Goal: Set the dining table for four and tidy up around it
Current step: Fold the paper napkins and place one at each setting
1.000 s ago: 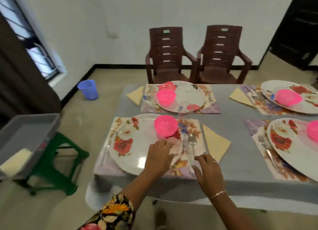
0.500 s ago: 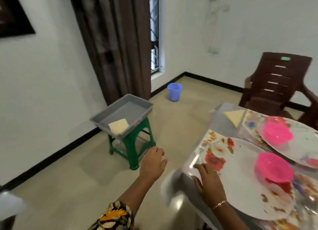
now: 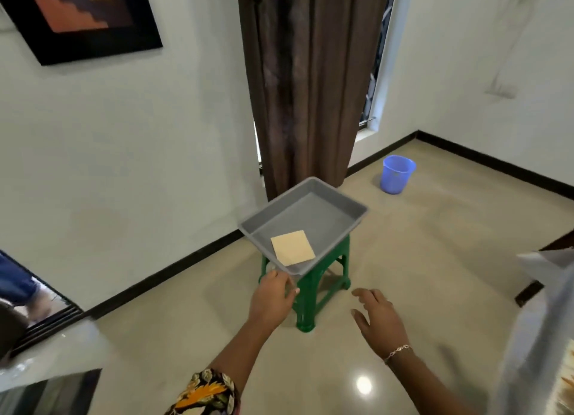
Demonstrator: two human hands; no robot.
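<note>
Tidying step. Left hand (image 3: 273, 296) grips near rim of grey tray (image 3: 316, 215), which holds 1 napkin (image 3: 292, 247). Right hand (image 3: 380, 318), at tray's 5 o'clock, spread, empty. Next, likely: second grip, level lift.

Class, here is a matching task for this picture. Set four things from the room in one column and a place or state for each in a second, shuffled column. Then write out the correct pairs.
Things
1. yellow napkin
2. grey tray
3. blue bucket
4. right hand

Places or states
A. standing on the floor near the window
B. resting on the green stool
C. lying flat inside the grey tray
D. open, fingers spread, above the floor

Pairs: 1-C, 2-B, 3-A, 4-D
</note>
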